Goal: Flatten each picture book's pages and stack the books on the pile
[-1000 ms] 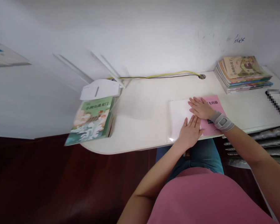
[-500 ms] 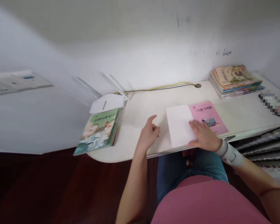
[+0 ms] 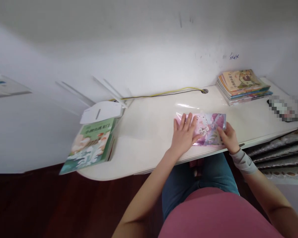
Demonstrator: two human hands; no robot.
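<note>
A thin picture book with a pink and lilac illustrated cover lies flat on the white desk, and a glossy clear plastic sheet shows around it. My left hand presses on the book's left half with its fingers spread. My right hand holds the book's right edge, thumb on top. A grey wrist brace wraps my right wrist. Whether the plastic covers the whole book is hard to tell.
A stack of picture books stands at the back right, next to a pixelated phone. A green book overhangs the left end, under a white router. A cable runs along the wall.
The pink cover with its title no longer shows; a patterned side faces up, with glossy plastic around it. The white sheet is gone from view. My left hand has moved onto the book.
</note>
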